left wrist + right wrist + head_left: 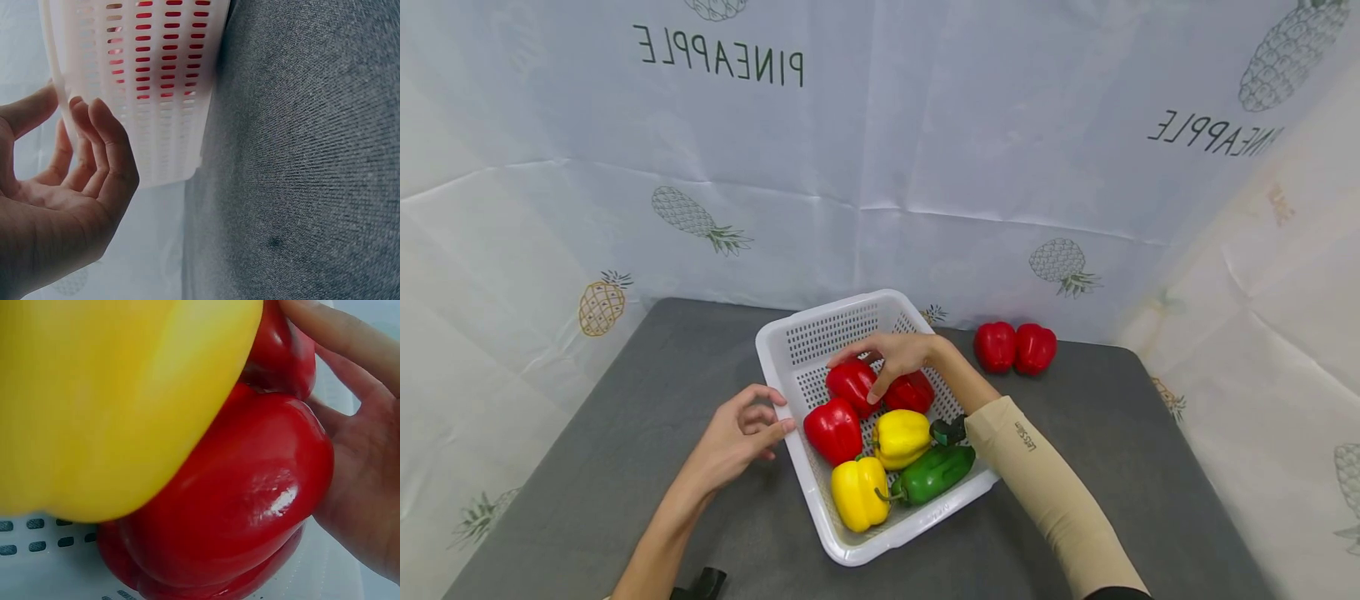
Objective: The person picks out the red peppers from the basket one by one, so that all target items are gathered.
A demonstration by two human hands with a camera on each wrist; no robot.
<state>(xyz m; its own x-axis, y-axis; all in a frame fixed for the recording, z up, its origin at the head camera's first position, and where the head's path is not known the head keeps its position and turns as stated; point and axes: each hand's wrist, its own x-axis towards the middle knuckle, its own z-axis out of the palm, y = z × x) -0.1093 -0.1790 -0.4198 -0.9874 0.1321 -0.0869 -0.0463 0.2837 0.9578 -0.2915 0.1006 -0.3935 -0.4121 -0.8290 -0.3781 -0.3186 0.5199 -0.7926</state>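
A white perforated plastic basket (pixel 820 533) stands on the table, angled, with bell peppers inside. My left hand (pixel 741 433) pinches its left rim between thumb and curled fingers; the left wrist view shows the fingertips right at the rim (pixel 55 56). Reaching in from the right, my right hand (pixel 895 357) grips a red bell pepper (pixel 850 385), thumb on its near side, fingers over the far side. Around it are two more red bell peppers (pixel 833 432), two yellow bell peppers (pixel 901 437) and a long green pepper (pixel 934 475). A yellow pepper (pixel 112 406) partly covers the right wrist view.
Two red bell peppers (pixel 996 347) sit side by side near the table's back edge, right of the basket. A dark grey cloth (pixel 700 350) covers the table. Pineapple-printed white sheets (pixel 850 150) hang behind and at both sides.
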